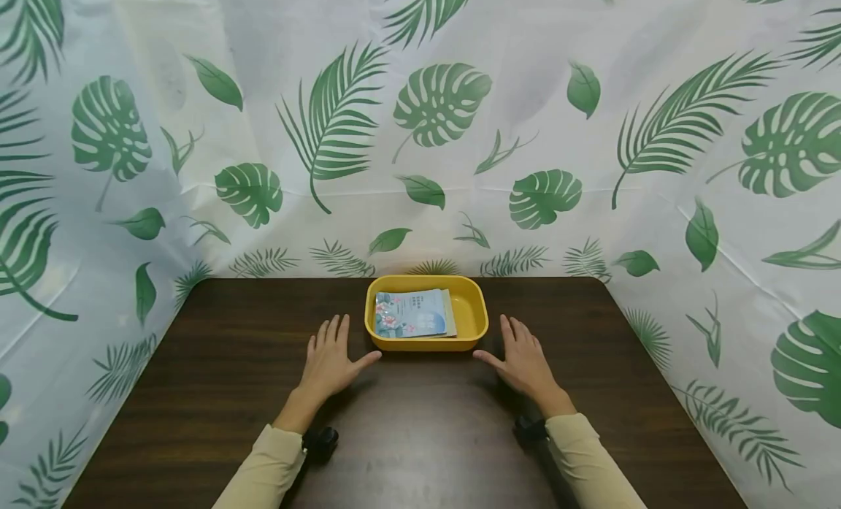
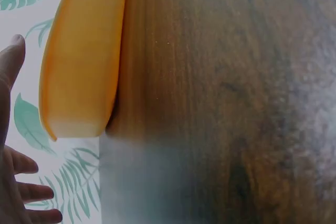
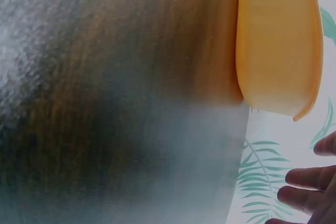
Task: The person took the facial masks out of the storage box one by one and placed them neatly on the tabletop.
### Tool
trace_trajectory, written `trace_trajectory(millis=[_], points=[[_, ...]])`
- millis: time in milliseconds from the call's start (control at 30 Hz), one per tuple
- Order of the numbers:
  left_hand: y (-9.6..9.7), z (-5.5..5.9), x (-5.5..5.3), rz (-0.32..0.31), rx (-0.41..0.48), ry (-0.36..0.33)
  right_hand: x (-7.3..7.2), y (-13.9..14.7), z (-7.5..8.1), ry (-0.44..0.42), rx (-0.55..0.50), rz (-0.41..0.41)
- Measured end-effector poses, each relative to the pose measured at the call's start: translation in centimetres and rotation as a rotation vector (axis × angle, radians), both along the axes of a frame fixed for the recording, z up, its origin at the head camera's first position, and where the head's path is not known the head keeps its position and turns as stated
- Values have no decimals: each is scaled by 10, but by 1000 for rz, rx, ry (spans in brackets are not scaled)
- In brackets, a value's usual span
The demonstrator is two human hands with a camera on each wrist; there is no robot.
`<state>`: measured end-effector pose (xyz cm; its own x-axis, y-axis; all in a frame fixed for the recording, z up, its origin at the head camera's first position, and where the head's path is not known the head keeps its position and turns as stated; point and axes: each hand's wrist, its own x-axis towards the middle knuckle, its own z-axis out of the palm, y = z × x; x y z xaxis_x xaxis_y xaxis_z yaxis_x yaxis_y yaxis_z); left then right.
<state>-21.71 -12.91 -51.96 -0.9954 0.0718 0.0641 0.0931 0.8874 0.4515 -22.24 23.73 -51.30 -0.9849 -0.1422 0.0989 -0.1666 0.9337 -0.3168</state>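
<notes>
A yellow plastic basin [image 1: 469, 315] with rounded corners stands near the back edge of the table. Inside it, toward the left, lie flat packets; the top one is a light blue packet [image 1: 410, 313] with a flower print. My left hand [image 1: 331, 359] is just left of the basin, fingers spread, apart from it. On the other side my right hand [image 1: 523, 359] mirrors it, also spread and holding nothing. Both wrist views show the basin's outer wall [image 2: 84, 61] close to the fingers, with a gap between.
The dark wood-grain table [image 1: 420, 436] reaches back to a white cloth backdrop [image 1: 499, 202] printed with green leaves. A black wrist camera [image 1: 320, 445] is strapped to the left wrist, and another black camera [image 1: 528, 430] to the right.
</notes>
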Motion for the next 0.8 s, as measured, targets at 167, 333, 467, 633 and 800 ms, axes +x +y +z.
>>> trace_trajectory(millis=[167,333,467,633,800], points=[[-1,2,-2,11,65,2,-3,0,1,-18,-54,-4],[1,1,-4,21,166,14,-7,1,0,-50,-111,-10],[3,1,-5,28,251,37,-10,1,0,-66,-162,-8],[6,1,-7,36,326,38,-14,0,-1,-85,-217,-4],[9,0,-11,40,388,14,-19,-2,-2,-154,-297,-32]])
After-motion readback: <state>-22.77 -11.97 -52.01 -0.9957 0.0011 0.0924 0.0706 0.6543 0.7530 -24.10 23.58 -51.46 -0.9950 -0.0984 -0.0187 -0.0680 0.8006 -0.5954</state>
